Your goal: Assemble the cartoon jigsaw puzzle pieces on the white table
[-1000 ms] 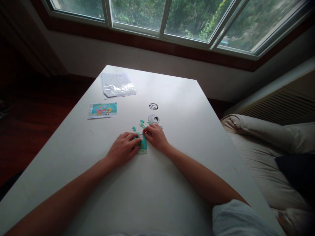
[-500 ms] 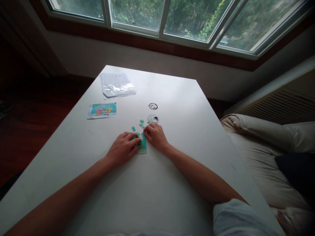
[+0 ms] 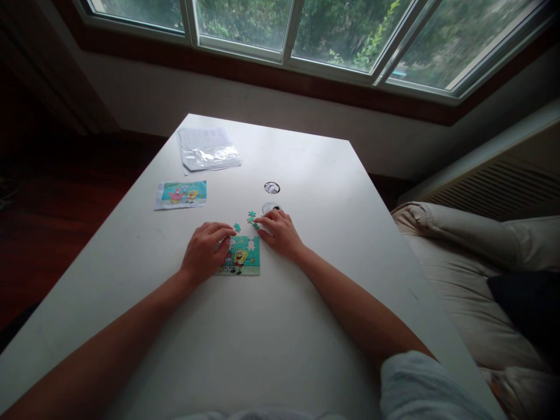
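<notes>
A jigsaw puzzle (image 3: 249, 263) with cartoon figures on a teal ground lies flat on the white table, with a gap in its upper right part. My left hand (image 3: 205, 249) rests over the puzzle's left side, covering part of it, its fingers extended and loosely bent. Just beyond the puzzle's upper right corner is my right hand (image 3: 280, 234), thumb and fingers apart, fingertips at a small cluster of loose puzzle pieces (image 3: 251, 215). Another loose piece (image 3: 237, 227) lies by my left fingertips. Whether my right fingertips touch a piece is too small to tell.
A picture sheet (image 3: 181, 194) with the same cartoon figures lies to the left. Behind it are papers in a clear plastic sleeve (image 3: 209, 150). Two round inserts, one a dark-rimmed disc (image 3: 272, 188), are in the tabletop. A cushioned beige seat (image 3: 455, 245) stands right of the table.
My left hand has slid left, uncovering more of the puzzle. My right hand has moved slightly away from the puzzle's edge up to the loose pieces, its fingers opening.
</notes>
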Tool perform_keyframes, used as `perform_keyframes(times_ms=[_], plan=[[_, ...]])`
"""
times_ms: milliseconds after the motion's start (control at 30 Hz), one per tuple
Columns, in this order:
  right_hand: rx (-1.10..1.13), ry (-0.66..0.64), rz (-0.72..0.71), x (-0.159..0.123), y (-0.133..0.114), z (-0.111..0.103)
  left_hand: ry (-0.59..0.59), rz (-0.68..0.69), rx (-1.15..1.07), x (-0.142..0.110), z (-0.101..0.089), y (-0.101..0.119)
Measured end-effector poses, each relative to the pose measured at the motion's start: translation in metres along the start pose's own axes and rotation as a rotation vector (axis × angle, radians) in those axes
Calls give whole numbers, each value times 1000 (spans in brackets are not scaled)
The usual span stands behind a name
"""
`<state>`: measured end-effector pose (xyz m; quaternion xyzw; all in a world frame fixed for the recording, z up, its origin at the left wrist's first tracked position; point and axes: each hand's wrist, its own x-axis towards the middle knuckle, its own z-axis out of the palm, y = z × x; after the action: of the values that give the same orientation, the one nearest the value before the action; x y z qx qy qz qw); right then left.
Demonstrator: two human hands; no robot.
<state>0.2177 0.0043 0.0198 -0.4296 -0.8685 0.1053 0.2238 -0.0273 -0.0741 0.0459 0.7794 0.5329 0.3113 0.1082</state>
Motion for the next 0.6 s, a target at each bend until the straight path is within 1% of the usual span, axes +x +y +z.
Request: perform_keyframes(times_ms=[100, 200, 433, 600], plan=[[-3, -24, -10, -1, 0, 0, 132, -121, -17, 5, -6, -10], [-4, -11, 12, -1, 2, 0, 178, -175, -29, 6, -7, -16], [-29, 27, 63, -1, 4, 3, 152, -172, -36, 4, -4, -15], [-25, 36, 65, -1, 4, 2, 91, -124, -35, 3, -2, -12]])
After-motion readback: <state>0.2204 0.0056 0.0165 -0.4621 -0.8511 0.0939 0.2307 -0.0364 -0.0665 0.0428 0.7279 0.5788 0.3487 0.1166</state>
